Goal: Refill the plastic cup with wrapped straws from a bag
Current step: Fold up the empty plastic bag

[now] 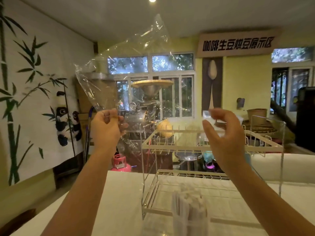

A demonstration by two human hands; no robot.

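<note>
**Empty bag aloft, cup full on the counter**

The left hand (106, 124) pinches the lower end of a clear bag (126, 65) between thumb and curled fingers. The bag rises crumpled from the grip, up and to the right, and looks empty. The right hand (223, 132) is raised level with it, well apart, fingers loosely curled and spread, gripping nothing. Below the hands, near the counter's (119, 193) front edge, stands the cup (190, 223), packed with upright white wrapped straws (189, 200). It stands just in front of a white wire rack (213, 145) with two tiers. A bamboo-and-panda mural (34, 99) covers the wall left of the counter.
</note>
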